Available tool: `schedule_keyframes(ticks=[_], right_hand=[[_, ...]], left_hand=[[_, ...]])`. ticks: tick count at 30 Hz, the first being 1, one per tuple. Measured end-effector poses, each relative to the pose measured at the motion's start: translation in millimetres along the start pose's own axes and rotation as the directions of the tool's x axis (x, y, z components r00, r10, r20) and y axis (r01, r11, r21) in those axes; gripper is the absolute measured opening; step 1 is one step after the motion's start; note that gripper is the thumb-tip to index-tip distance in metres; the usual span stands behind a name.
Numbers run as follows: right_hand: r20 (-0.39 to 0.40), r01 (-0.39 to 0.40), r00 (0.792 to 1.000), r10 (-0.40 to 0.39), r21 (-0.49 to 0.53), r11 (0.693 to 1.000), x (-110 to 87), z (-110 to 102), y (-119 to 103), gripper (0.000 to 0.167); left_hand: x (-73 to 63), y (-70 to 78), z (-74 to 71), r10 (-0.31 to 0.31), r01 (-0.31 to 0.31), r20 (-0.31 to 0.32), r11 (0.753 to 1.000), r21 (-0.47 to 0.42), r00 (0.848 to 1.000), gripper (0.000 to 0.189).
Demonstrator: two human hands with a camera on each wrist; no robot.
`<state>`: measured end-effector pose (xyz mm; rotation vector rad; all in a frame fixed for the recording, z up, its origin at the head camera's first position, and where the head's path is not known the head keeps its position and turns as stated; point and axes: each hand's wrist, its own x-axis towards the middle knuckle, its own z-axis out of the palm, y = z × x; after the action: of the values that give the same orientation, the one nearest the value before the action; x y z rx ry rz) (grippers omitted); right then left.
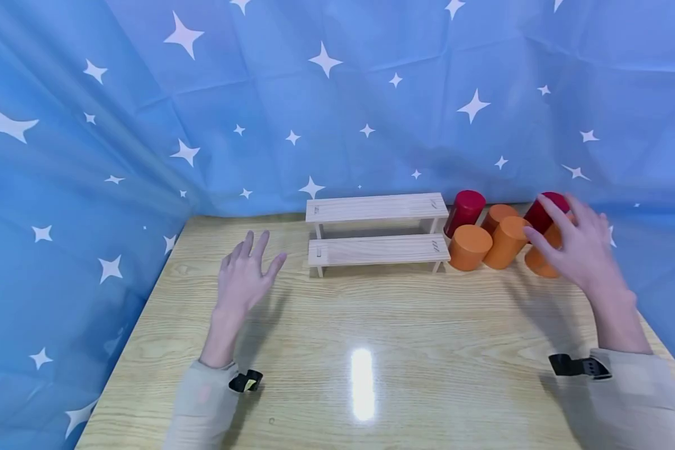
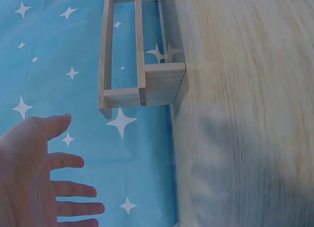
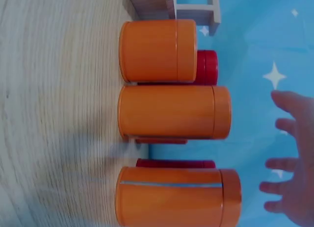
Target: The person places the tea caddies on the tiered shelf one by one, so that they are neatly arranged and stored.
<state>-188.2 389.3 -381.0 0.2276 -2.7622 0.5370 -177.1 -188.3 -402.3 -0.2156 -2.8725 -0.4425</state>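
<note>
My right hand (image 1: 582, 247) hovers over the right end of a group of lidded canisters, fingers spread and holding nothing. Below it are an orange canister (image 1: 540, 261) and a dark red one (image 1: 547, 209), both partly hidden by the hand. To their left stand a tall orange canister (image 1: 506, 244), a short wide orange one (image 1: 469, 247), a red one (image 1: 465, 209) and a smaller orange one behind (image 1: 499, 214). In the right wrist view, the fingers (image 3: 289, 107) are apart from the canister lids. My left hand (image 1: 243, 278) is raised above the table, fingers extended, left of a two-step wooden rack (image 1: 377, 251).
The rack's upper step (image 1: 377, 207) stands near the back, right beside the canisters. A blue star-patterned cloth (image 1: 337, 112) hangs behind and along both sides of the light wooden table (image 1: 315, 350). Each wrist wears a black strap (image 1: 582, 367).
</note>
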Motion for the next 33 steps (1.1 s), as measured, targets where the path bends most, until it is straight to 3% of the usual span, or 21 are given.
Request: schedule_keyframes(ticks=[8, 17, 25, 33], right_hand=[[-0.023, -0.032, 0.999, 0.033, 0.034, 0.999, -3.8, -7, 13, 0.07], [-0.016, -0.12, 0.992, 0.121, 0.061, 0.991, -9.2, -15, 28, 0.073], [0.029, -0.202, 0.979, 0.2, 0.128, 0.971, -16.1, -14, 39, 0.08], [0.066, -0.275, 0.961, 0.267, 0.198, 0.941, -19.4, -6, 52, 0.087]], left_hand=[[1.1, 6.8, 10.5, -0.026, 0.027, 0.01, 0.995, -0.097, 1.0, 0.074], [1.4, 14.4, 26.8, -0.048, 0.049, 0.009, 0.971, -0.236, 0.999, 0.072], [4.3, 20.4, 36.3, -0.057, 0.079, 0.071, 0.93, -0.359, 0.996, 0.07], [11.8, 24.0, 48.2, -0.063, 0.114, 0.122, 0.875, -0.471, 0.99, 0.068]])
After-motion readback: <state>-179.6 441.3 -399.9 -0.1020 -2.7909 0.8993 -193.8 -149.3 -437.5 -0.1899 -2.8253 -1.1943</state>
